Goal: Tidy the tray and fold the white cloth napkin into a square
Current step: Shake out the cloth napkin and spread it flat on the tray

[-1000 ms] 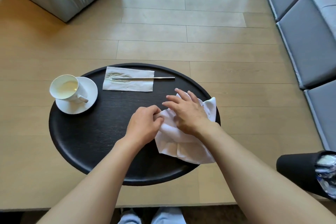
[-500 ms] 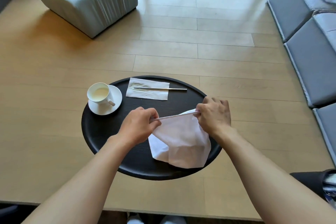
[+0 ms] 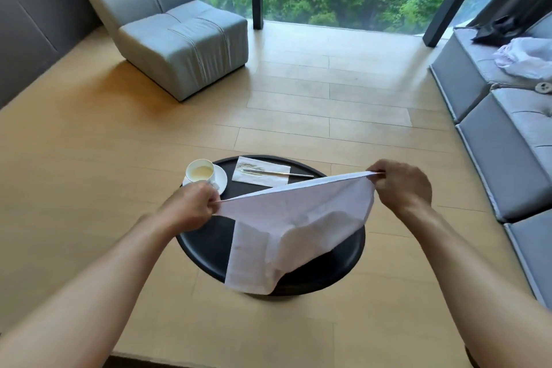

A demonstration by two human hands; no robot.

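Below, round black tray (image 3: 203, 251) on wooden floor (image 3: 298, 104).

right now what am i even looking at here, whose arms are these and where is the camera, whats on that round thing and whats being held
There is no machine here. The arms belong to a person wearing one wide-angle camera on the head, so you look forward and down along them.

The left hand and right hand each pinch a corner of the white cloth napkin, stretching its top edge while the rest hangs down over the round black tray.

On the tray's far side sit a white cup of pale liquid on a saucer, and a paper napkin with a thin metal utensil lying across it. Grey seats stand around on the wooden floor.
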